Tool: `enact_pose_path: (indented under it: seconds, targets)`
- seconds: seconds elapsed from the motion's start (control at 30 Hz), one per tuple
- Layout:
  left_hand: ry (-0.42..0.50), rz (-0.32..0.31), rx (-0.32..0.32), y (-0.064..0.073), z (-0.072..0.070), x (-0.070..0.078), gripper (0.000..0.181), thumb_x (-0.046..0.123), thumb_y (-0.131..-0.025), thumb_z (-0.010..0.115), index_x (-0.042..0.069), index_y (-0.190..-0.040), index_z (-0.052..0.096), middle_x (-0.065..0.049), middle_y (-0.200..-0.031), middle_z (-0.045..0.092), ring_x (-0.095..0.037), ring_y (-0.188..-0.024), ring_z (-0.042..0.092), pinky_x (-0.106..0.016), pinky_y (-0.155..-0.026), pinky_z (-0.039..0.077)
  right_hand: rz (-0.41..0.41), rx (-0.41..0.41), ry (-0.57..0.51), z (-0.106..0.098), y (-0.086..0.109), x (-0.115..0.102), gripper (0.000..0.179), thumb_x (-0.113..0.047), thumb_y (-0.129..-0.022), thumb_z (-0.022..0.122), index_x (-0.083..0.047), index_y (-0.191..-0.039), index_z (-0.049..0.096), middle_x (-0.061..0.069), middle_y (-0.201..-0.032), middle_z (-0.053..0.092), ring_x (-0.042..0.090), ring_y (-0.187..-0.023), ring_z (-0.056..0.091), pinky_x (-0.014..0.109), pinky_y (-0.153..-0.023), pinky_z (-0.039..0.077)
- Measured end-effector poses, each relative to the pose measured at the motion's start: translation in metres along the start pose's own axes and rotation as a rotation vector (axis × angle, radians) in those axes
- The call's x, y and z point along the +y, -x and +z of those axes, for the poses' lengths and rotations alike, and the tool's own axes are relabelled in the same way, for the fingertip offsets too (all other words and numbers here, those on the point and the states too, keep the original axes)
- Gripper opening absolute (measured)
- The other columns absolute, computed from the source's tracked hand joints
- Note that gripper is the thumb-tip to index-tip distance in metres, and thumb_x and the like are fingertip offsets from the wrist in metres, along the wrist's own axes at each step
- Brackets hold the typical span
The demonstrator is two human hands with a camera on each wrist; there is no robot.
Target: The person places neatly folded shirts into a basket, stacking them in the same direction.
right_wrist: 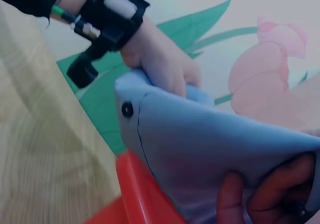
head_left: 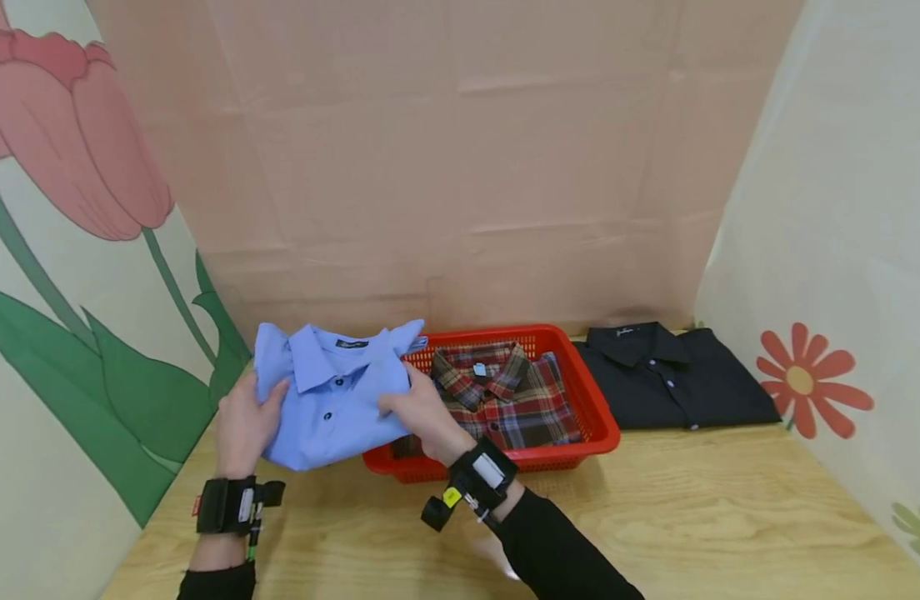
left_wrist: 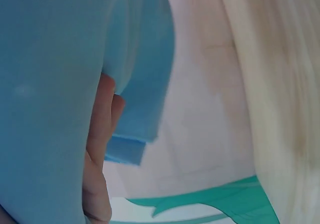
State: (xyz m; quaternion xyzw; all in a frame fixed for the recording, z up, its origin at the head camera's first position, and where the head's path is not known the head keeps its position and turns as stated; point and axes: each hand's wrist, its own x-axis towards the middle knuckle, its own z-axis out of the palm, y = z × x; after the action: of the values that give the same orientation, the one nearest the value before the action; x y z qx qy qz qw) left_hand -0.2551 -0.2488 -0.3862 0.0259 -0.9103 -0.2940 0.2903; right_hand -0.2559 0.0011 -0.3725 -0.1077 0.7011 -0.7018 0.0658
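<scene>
My left hand [head_left: 244, 423]: gripped the blue shirt [head_left: 347, 417], which hung at its three o'clock.
My right hand [head_left: 424, 410]: held the shirt too, at its nine.
Red basket [head_left: 557, 454]: sat at the shirt's three.

You have one shirt [head_left: 340, 425] between your left fingers [head_left: 275, 398] and right fingers [head_left: 392, 405]; mostly right of them, a basket [head_left: 597, 398] on the tabletop [head_left: 692, 500] holds another shirt [head_left: 516, 408], a third shirt [head_left: 677, 387] farther right

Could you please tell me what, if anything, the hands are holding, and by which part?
A folded blue button-up shirt, gripped at opposite sides, one by the left hand, the other by the right hand.
</scene>
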Motion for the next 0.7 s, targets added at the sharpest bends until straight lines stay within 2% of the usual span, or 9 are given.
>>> enact_pose_path:
  seconds: [0.13,0.27,0.4,0.53,0.7]
  targets:
    - [0.001,0.050,0.036,0.002,0.001,0.011,0.032,0.031,-0.092,0.061,0.003,-0.078,0.052,-0.012,-0.063,0.048,-0.025,-0.054,0.046,-0.036,-0.043,0.035,0.017,-0.032,0.008,-0.013,-0.001,0.003,0.070,-0.002,-0.068,0.062,-0.017,-0.135,0.048,0.011,-0.118,0.053,0.026,-0.099,0.051,0.040,-0.081,0.043]
    - [-0.004,0.070,0.071,0.002,0.000,0.017,0.033,0.032,-0.091,0.061,0.004,-0.077,0.052,-0.013,-0.060,0.048,-0.025,-0.051,0.046,-0.035,-0.039,0.034,0.051,-0.069,-0.010,-0.021,-0.001,0.004,0.076,-0.001,-0.069,0.061,-0.020,-0.140,0.043,0.011,-0.121,0.051,0.028,-0.101,0.051,0.040,-0.081,0.044]
    - [0.004,0.080,0.112,0.001,-0.002,0.023,0.032,0.033,-0.092,0.061,0.003,-0.081,0.053,-0.015,-0.061,0.051,-0.026,-0.050,0.048,-0.036,-0.038,0.036,0.038,-0.105,-0.051,-0.026,-0.001,0.000,0.082,-0.001,-0.070,0.060,-0.025,-0.145,0.036,0.013,-0.123,0.049,0.030,-0.102,0.050,0.040,-0.078,0.046]
    - [0.026,0.081,0.147,0.001,0.000,0.029,0.032,0.031,-0.092,0.061,0.002,-0.082,0.054,-0.013,-0.059,0.048,-0.026,-0.049,0.046,-0.037,-0.039,0.034,0.013,-0.112,-0.052,-0.034,-0.001,-0.003,0.084,-0.001,-0.072,0.060,-0.030,-0.146,0.033,0.013,-0.127,0.047,0.031,-0.103,0.049,0.039,-0.076,0.046]
    - [0.056,0.103,0.087,0.004,0.009,0.039,0.036,0.035,-0.096,0.053,0.001,-0.082,0.052,-0.010,-0.057,0.044,-0.024,-0.049,0.045,-0.035,-0.040,0.034,0.007,-0.114,-0.037,-0.052,0.000,-0.004,0.084,0.000,-0.072,0.059,-0.031,-0.146,0.032,0.012,-0.132,0.045,0.032,-0.106,0.048,0.040,-0.077,0.046]
